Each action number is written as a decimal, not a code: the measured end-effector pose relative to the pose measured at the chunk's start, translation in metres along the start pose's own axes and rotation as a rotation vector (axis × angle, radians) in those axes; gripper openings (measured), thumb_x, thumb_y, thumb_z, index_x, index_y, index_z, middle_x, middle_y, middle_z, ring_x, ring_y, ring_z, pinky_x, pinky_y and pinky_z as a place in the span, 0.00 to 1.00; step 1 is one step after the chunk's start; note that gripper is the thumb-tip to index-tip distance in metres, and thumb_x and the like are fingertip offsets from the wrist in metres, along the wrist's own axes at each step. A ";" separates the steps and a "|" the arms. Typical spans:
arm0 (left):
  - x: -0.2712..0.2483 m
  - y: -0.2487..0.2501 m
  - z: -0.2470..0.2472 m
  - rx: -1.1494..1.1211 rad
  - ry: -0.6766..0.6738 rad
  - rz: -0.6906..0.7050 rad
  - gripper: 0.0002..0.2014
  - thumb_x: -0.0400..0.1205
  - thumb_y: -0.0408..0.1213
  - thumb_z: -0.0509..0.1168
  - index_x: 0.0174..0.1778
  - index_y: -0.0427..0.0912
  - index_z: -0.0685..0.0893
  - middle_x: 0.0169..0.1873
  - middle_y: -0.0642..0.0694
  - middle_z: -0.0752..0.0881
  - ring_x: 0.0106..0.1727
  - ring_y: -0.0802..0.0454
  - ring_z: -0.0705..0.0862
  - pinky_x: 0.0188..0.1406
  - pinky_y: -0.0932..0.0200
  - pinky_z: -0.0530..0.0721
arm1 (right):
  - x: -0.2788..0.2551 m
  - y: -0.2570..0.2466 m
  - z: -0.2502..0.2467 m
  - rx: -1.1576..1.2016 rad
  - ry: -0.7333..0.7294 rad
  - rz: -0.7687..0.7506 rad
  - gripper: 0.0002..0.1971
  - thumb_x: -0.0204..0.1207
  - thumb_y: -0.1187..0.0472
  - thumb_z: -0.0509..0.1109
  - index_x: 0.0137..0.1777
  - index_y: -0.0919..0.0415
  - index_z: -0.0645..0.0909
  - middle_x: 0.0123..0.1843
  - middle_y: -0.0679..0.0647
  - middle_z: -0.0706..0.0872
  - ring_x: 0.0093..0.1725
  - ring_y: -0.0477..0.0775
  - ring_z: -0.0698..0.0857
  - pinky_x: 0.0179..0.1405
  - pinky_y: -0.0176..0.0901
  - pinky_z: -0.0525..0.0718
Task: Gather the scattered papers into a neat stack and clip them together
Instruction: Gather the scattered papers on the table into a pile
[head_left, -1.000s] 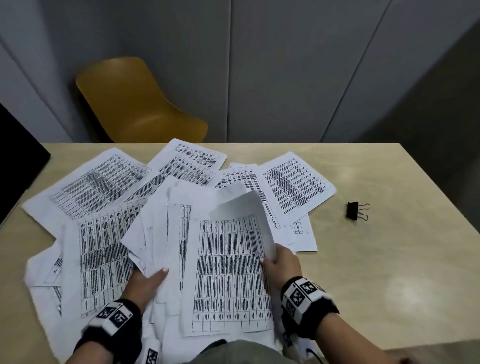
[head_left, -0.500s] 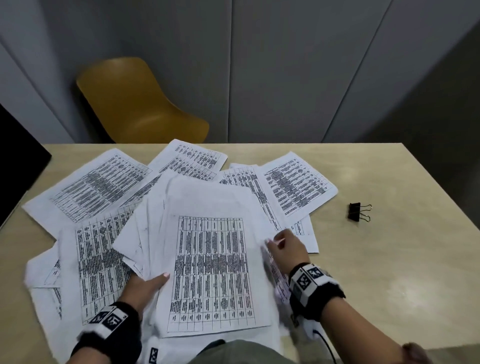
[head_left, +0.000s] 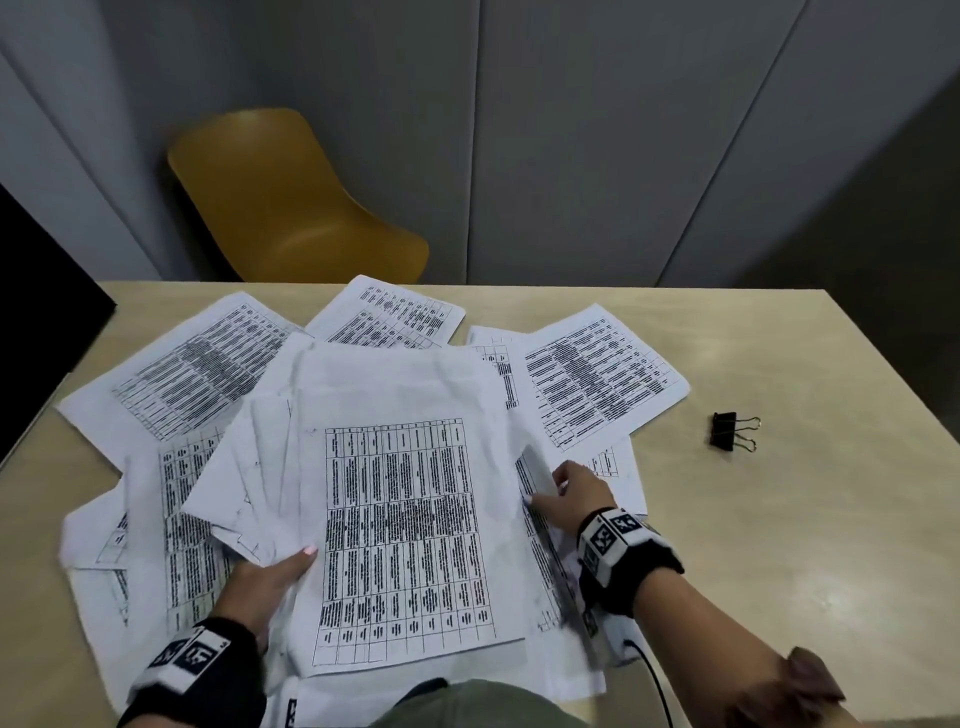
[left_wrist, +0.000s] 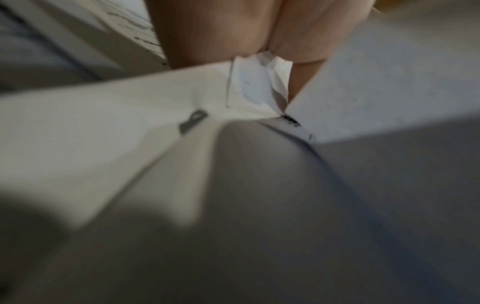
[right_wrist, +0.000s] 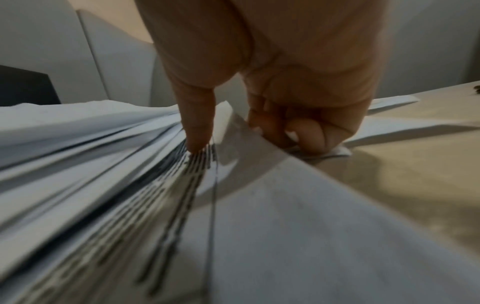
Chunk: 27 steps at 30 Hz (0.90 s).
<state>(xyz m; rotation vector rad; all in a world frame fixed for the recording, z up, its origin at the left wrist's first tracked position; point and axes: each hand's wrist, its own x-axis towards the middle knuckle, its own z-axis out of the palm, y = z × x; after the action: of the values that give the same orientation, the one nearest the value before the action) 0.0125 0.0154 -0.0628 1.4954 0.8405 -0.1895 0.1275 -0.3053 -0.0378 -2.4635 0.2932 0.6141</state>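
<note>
From the head view I see my left hand (head_left: 270, 582) gripping a fanned bundle of papers (head_left: 405, 519) over the table (head_left: 779, 519) — the binder clip (head_left: 731, 431) lies well apart, to the right. The left wrist view is blurred. On the right wrist view, my right hand (right_wrist: 272, 98) pinches one sheet's edge (right_wrist: 241, 127).

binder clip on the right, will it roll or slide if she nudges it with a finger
The binder clip probably won't roll: it lies on its side with wire handles splayed. It looks small and light on the smooth table, so it likely skids.
</note>
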 end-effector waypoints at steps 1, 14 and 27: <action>-0.003 0.004 0.002 0.006 0.010 -0.001 0.12 0.76 0.37 0.71 0.39 0.29 0.82 0.31 0.40 0.83 0.41 0.45 0.79 0.51 0.55 0.71 | -0.001 -0.001 0.002 -0.040 0.005 0.000 0.19 0.68 0.48 0.75 0.49 0.59 0.74 0.49 0.58 0.81 0.50 0.58 0.79 0.48 0.44 0.77; -0.027 0.024 0.011 0.126 0.092 -0.125 0.17 0.78 0.40 0.68 0.29 0.36 0.71 0.22 0.46 0.67 0.27 0.51 0.69 0.53 0.44 0.72 | -0.005 -0.014 0.014 0.082 0.056 0.048 0.11 0.68 0.57 0.71 0.47 0.60 0.74 0.46 0.58 0.85 0.45 0.59 0.82 0.40 0.41 0.76; -0.039 0.035 0.016 0.105 0.126 -0.159 0.18 0.76 0.39 0.70 0.28 0.35 0.70 0.22 0.47 0.68 0.27 0.52 0.66 0.61 0.42 0.74 | 0.003 -0.030 0.015 0.182 0.011 0.134 0.06 0.67 0.62 0.67 0.43 0.62 0.78 0.35 0.54 0.81 0.42 0.59 0.83 0.40 0.41 0.78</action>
<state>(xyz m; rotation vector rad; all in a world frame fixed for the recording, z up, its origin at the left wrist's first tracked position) 0.0109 -0.0097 -0.0143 1.5512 1.0659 -0.2633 0.1347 -0.2729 -0.0355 -2.2862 0.4990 0.6016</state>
